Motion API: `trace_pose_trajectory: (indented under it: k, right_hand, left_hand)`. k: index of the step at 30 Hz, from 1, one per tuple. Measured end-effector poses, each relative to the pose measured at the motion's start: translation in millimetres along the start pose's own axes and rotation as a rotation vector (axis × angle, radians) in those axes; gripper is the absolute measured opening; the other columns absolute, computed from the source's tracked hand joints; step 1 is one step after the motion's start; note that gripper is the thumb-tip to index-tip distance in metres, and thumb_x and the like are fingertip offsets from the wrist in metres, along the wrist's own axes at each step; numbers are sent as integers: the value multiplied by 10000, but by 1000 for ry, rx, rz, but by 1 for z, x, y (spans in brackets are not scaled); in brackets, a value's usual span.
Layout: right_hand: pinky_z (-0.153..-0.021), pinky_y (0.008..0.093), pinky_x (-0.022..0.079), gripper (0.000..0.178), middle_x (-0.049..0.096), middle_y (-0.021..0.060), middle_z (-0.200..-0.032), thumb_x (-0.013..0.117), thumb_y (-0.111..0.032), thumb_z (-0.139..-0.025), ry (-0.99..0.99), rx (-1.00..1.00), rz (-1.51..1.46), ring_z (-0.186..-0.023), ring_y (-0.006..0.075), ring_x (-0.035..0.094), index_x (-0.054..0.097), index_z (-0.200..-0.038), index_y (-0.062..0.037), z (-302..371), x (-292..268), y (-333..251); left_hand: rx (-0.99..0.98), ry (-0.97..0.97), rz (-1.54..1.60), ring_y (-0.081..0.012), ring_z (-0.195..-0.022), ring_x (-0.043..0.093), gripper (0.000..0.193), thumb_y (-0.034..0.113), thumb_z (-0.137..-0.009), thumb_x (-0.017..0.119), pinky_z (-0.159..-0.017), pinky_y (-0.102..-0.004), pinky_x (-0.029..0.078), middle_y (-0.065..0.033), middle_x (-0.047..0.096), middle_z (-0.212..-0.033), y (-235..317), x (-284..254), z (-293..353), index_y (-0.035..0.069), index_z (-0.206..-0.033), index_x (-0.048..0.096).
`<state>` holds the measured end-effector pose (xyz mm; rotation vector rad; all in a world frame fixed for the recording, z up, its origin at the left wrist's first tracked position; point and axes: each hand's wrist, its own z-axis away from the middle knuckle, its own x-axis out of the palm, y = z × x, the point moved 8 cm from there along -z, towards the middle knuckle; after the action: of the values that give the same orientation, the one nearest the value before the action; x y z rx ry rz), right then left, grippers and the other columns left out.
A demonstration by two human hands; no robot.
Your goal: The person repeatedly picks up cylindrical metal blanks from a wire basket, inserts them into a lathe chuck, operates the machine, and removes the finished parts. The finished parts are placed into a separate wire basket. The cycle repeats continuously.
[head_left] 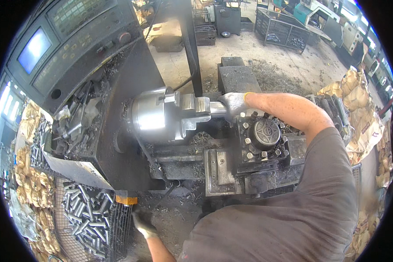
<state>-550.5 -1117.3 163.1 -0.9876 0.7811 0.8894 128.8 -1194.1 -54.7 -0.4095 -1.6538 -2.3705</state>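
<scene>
A shiny three-jaw lathe chuck [150, 114] sits left of the middle, and its jaws stand around one end of a metal cylinder [216, 108]. My right hand [235, 104], in a whitish glove, is closed around the cylinder's other end; its fingertips are partly hidden. Just beside that hand is the dark tool post [266, 133], with a round cap and several bolts. Low in the view, my left hand [143, 223] wears a glove with darkened fingers. It is beside a wire basket [124, 227] of metal cylinders; its fingers blend into the dark floor.
A control panel [52, 48] with a lit screen rises at the upper left. Below it, a chip-strewn ledge [74, 122] holds tools and rags. An orange block [126, 200] is at the basket's corner. Brown paper sacks [358, 118] stand at right; a metal crate [279, 30] is farther back.
</scene>
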Motion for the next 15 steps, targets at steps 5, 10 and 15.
trace_pose_trajectory:
  k: [5, 10, 15]
  right_hand:
    - [-834, 419, 620, 665, 799, 204, -1075, 879, -400, -729, 25, -94, 21, -952, 333, 772, 722, -1232, 4, 17, -26, -47]
    - [-647, 415, 612, 427, 793, 149, -875, 874, -255, -708, -144, 232, 146, -753, 266, 757, 782, -1024, 17, 2, -1, 9]
    - [-815, 449, 619, 753, 761, 234, -1129, 898, -214, -635, 187, 11, -79, -1014, 317, 752, 646, -1312, -2, -19, -15, -40]
  left_hand:
    - [-131, 241, 204, -235, -835, 581, 507, 633, -1073, 489, -820, -451, 506, -37, 595, -896, 36, 2, -16, 151, -947, 586]
    - [-370, -190, 313, -161, -605, 472, 474, 599, -1069, 483, -612, -318, 405, 49, 522, -707, 43, 17, -13, 185, -856, 572]
    - [-276, 103, 205, -126, -609, 482, 269, 373, -1071, 589, -604, -296, 382, 47, 554, -715, 49, 19, -21, 202, -865, 618]
